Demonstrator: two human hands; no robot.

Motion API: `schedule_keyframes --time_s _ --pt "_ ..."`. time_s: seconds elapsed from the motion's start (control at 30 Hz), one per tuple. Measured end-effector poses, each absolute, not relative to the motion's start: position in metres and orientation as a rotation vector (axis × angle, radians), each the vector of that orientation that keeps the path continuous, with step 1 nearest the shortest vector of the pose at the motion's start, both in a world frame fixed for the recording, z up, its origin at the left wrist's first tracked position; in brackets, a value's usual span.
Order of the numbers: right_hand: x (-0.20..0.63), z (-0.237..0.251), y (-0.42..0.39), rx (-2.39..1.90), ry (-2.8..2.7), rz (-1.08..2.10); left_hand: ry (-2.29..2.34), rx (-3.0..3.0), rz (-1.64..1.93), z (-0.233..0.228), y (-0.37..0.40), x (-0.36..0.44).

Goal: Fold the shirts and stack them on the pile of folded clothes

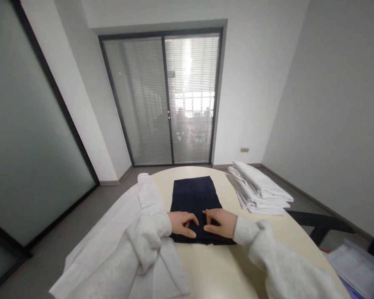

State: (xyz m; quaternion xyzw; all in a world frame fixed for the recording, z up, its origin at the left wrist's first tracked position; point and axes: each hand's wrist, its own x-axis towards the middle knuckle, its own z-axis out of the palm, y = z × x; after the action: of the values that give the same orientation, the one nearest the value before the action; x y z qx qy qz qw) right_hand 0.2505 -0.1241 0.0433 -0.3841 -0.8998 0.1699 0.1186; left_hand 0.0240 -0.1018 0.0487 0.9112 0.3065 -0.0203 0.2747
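Observation:
A dark navy cloth (193, 193), folded into a flat rectangle, lies in the middle of the round cream table (212, 270). My left hand (183, 223) rests on its left part, thumb and fingers apart. On the right part lies my right hand (220, 222), also with thumb and fingers spread. Both hands press lightly on the fabric with their fingertips turned toward each other, and nothing is held. The cloth's near edge shows just below my hands.
White cloth (112, 232) spreads along the table's left side, hanging over the edge under my left sleeve. At the back right sits a stack of folded white cloths (260, 189). A dark chair arm (321, 220) and plastic-wrapped items (358, 265) are beyond the right edge.

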Motion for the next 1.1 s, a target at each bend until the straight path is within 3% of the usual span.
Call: schedule_keyframes --time_s 0.13,0.3,0.6,0.83,1.1 --pt "0.235 0.034 -0.11 -1.305 -2.537 0.212 0.793 2.389 -0.015 0.048 -0.095 0.021" --pt "0.226 0.005 -0.098 -1.329 -2.652 0.262 0.852 2.519 0.231 0.052 -0.086 0.012" --pt "0.248 0.047 -0.045 -1.275 -2.556 0.891 1.06 2.683 0.033 -0.002 -0.079 0.018" --pt "0.229 0.016 -0.013 -1.52 -2.416 0.093 1.075 2.697 0.023 -0.001 -0.081 0.019" --pt "0.234 -0.015 0.006 -1.556 -2.467 0.05 0.986 2.499 0.208 0.008 -0.066 0.011"
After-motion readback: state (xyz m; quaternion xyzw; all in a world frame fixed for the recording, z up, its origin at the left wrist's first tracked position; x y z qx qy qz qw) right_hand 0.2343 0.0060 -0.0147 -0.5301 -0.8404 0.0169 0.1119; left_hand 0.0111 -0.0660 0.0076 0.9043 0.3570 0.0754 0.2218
